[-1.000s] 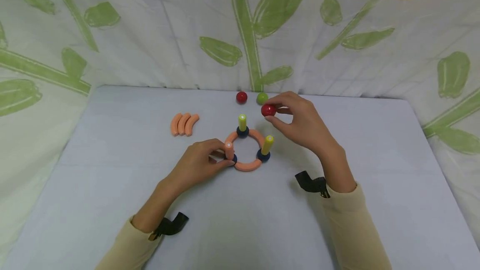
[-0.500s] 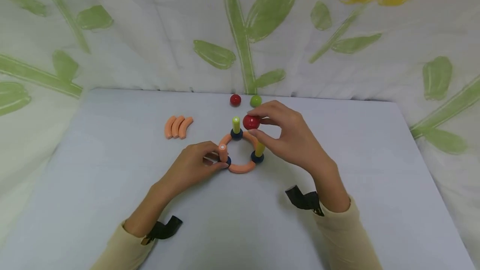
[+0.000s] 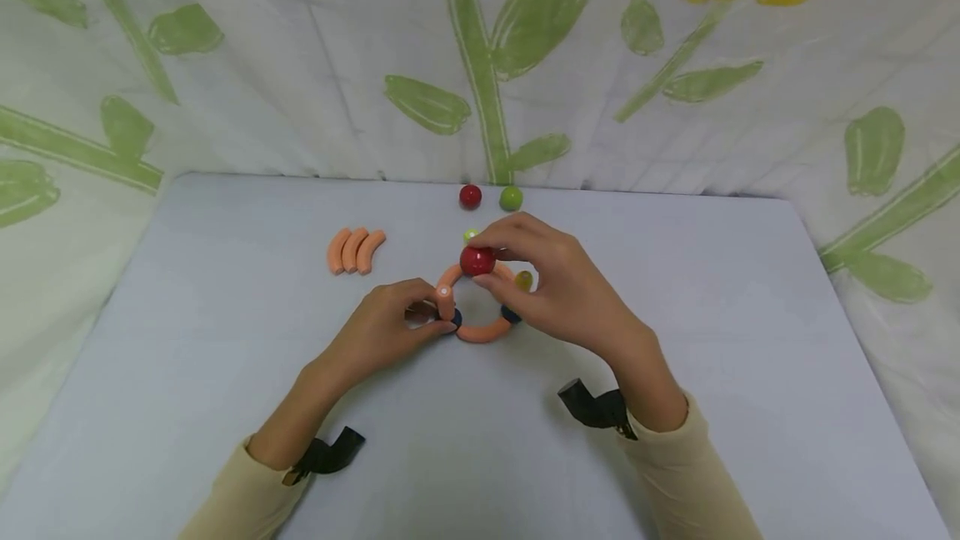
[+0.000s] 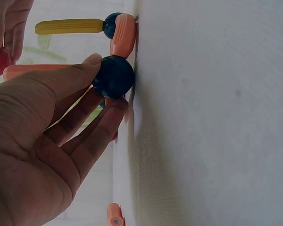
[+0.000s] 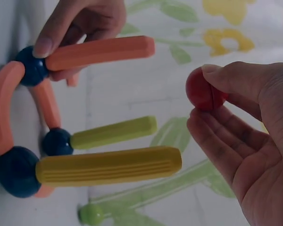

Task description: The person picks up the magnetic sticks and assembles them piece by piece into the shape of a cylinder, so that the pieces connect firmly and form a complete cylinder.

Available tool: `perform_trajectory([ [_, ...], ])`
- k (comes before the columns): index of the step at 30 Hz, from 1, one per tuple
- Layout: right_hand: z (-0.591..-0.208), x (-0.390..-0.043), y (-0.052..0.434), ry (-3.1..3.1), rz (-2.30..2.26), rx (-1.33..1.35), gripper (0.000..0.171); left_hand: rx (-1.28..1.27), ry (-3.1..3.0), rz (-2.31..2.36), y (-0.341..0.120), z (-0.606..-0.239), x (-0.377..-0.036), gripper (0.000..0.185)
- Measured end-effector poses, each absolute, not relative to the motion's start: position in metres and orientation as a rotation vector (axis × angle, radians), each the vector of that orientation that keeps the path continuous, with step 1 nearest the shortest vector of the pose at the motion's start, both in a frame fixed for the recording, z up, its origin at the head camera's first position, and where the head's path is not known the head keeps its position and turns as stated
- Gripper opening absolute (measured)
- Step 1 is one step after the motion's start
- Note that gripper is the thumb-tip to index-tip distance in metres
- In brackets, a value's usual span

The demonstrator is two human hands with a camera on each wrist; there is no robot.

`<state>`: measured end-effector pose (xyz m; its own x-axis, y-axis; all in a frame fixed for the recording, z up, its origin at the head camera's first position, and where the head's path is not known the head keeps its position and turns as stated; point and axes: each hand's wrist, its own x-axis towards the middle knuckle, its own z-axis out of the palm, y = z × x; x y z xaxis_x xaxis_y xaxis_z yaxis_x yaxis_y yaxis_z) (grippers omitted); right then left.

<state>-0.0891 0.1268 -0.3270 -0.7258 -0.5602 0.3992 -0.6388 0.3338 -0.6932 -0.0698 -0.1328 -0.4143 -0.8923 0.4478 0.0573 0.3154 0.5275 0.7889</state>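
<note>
On the pale table (image 3: 225, 357) lies a ring of orange curved pieces (image 3: 480, 332) joined by navy balls, each ball bearing an upright stick. My left hand (image 3: 442, 315) pinches the near-left navy ball (image 4: 114, 76), from which an orange stick (image 5: 99, 52) rises. My right hand (image 3: 487, 263) pinches a red ball (image 3: 477, 261) between thumb and fingers, over the ring and level with the stick tops. In the right wrist view the red ball (image 5: 205, 89) hangs clear of both yellow-green sticks (image 5: 113, 133) and the orange one.
Three loose orange curved pieces (image 3: 356, 251) lie side by side at the back left. A second red ball (image 3: 470, 196) and a green ball (image 3: 511, 198) sit at the table's far edge, against the leaf-printed cloth backdrop (image 3: 675, 65).
My right hand has carried the red ball from the back right, leftward and nearer, to a spot over the ring. The left hand has kept its hold on the near-left ball.
</note>
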Motion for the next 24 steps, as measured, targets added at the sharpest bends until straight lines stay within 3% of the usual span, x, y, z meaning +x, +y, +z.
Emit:
perform_trajectory([
  [24,-0.336,-0.081,0.107,-2.471,1.33,1.297,0.027,0.67,2.617,1.292,-0.132,-0.415,-0.07,0.016],
])
